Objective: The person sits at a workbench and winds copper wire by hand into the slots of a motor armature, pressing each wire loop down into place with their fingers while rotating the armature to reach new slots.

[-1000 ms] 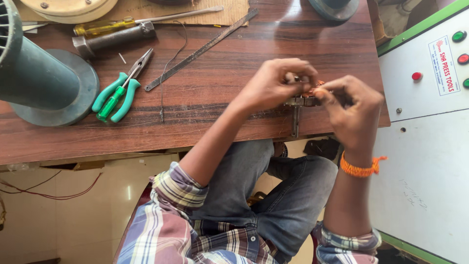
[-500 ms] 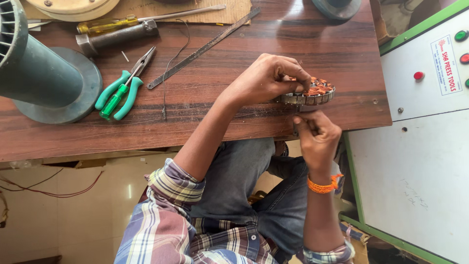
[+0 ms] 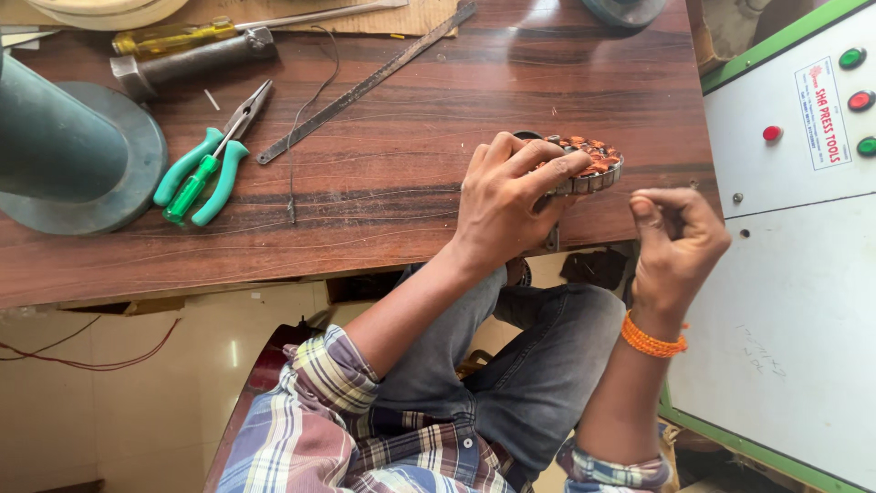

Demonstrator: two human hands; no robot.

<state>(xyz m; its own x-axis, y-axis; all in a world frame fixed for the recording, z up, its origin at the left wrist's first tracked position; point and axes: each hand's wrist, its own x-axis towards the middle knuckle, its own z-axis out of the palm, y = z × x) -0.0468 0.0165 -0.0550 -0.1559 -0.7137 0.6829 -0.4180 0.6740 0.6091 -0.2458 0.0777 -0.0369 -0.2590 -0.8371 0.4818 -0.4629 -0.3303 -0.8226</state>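
L hand point(image 3: 511, 205) fingers clamped on stator point(image 3: 584, 164) at table point(image 3: 383, 183) edge, R hand point(image 3: 680, 242) fingers pinched together just beside; loose grip & stator could drop off edge.

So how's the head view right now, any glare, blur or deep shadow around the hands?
Head view: sharp throughout; soft glare streaks on the wooden table; the left hand on the round wound part and the right hand are evenly lit; only under the table edge is it dark.
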